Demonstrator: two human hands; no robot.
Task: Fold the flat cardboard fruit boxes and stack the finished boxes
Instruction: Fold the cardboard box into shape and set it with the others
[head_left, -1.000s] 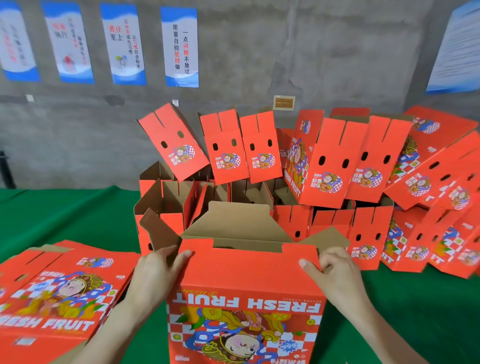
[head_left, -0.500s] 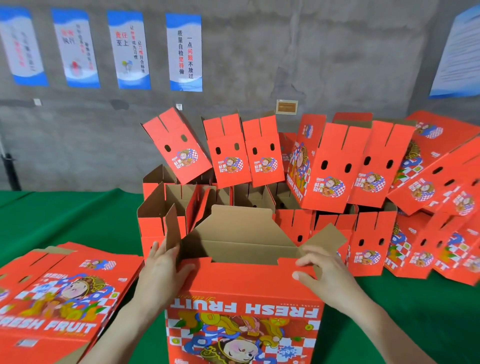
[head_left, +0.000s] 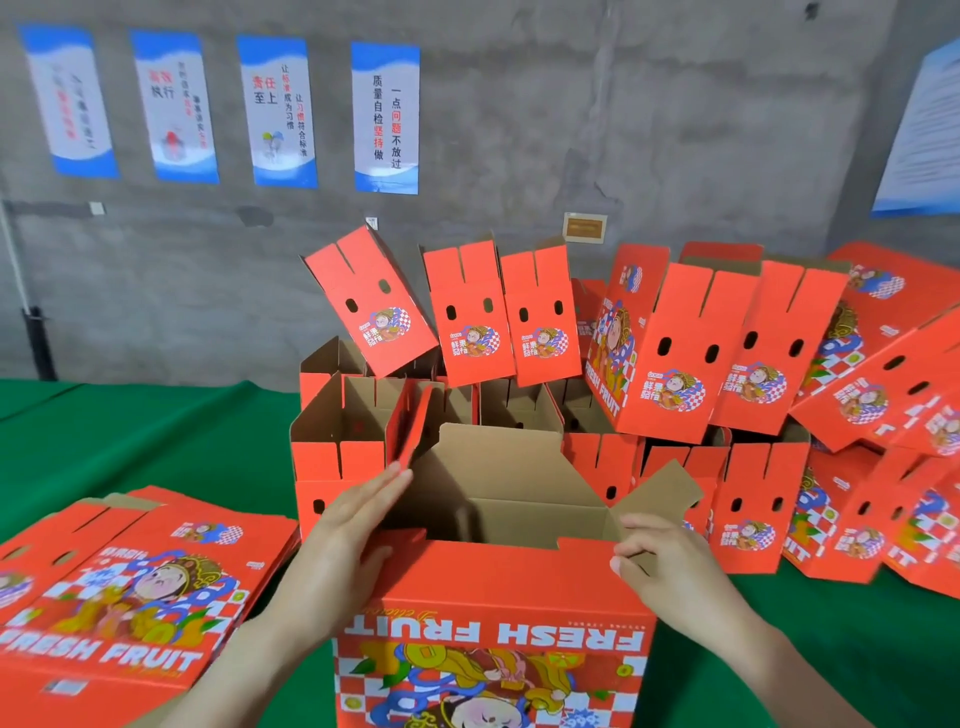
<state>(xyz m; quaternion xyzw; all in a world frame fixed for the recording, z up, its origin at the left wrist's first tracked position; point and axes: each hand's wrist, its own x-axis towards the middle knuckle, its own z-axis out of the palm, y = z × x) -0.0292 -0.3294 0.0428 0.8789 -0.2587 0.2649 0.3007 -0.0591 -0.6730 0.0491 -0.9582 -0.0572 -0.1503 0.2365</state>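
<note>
The red fruit box (head_left: 488, 587) stands upright before me, top flaps open. Flat boxes (head_left: 140, 587) lie stacked to my left; finished boxes (head_left: 670, 353) pile behind.

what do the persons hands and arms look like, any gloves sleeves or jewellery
The left hand and right hand are bare: no gloves, and no rings show. The left forearm and right forearm are uncovered up to the frame's edge, so no sleeve is in view. Neither wrist carries a watch or bracelet.
</note>
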